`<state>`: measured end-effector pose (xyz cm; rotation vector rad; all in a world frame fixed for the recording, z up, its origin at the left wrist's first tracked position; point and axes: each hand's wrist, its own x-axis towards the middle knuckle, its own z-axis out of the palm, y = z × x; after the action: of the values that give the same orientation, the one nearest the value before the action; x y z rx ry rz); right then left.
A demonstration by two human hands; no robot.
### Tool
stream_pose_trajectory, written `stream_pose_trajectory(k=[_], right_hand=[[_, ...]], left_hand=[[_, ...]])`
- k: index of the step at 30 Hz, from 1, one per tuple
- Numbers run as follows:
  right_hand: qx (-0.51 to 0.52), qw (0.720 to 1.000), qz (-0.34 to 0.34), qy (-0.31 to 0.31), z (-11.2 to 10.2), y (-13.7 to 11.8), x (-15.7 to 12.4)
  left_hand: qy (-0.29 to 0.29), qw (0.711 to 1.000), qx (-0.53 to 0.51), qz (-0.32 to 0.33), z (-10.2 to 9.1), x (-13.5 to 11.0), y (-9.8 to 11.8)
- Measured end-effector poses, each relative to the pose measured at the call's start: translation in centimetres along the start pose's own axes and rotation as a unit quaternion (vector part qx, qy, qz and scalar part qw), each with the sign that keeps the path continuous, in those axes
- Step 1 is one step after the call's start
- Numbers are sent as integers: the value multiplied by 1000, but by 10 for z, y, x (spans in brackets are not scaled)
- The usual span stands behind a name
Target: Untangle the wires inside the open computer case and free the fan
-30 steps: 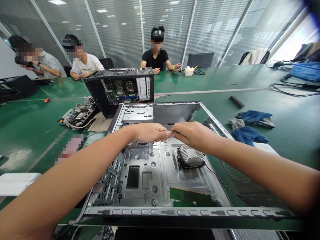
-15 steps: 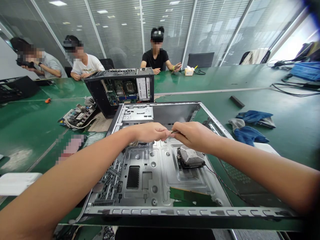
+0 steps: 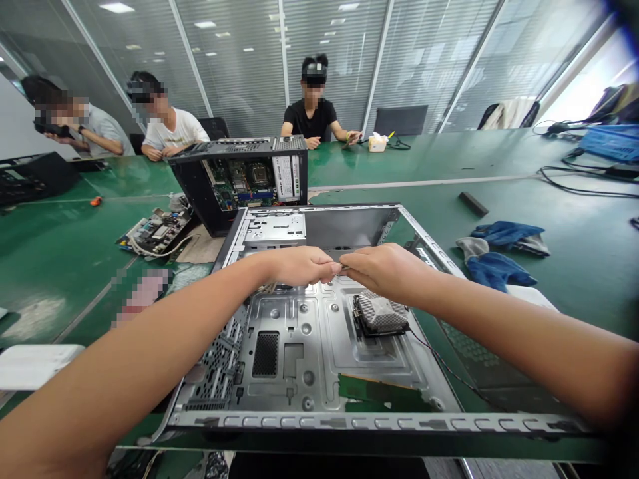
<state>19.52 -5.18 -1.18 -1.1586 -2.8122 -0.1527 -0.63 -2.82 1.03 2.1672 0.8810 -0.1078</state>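
Over the far half of an open computer case (image 3: 319, 313) lying on its side, my two hands meet fingertip to fingertip. My left hand (image 3: 304, 265) is closed in a pinch. My right hand (image 3: 379, 267) is closed too, its fingers pressed together against the left fingertips. A thin, small thing shows between them, mostly hidden, and its kind cannot be made out. Below my right hand, a CPU cooler (image 3: 382, 313) with a thin cable rests in the case. A green circuit board strip (image 3: 384, 392) lies near the case's front edge.
A second computer case (image 3: 239, 173) stands upright behind, with a loose motherboard (image 3: 160, 229) at its left. Blue-and-grey gloves (image 3: 502, 266) and a dark block (image 3: 473, 203) lie on the green table (image 3: 499, 166) to the right. Several people sit across the table.
My right hand's fingers have straightened and shifted slightly left at the fingertips, covering more of the small thing. Across the table, a person's hand has moved slightly.
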Motion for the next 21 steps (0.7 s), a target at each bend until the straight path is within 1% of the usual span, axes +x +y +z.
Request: stream_pose_trajectory(k=[4, 8, 15, 21], right_hand=[[22, 999, 4, -35, -2, -1, 1], [21, 998, 6, -63, -3, -2, 1], [15, 997, 16, -69, -2, -2, 1], [72, 994, 19, -85, -3, 0, 1]], left_hand=[[3, 998, 63, 9, -1, 1, 2], [4, 993, 116, 16, 0, 3, 2], [6, 993, 119, 15, 1, 3, 1], [10, 989, 144, 25, 2, 4, -1]])
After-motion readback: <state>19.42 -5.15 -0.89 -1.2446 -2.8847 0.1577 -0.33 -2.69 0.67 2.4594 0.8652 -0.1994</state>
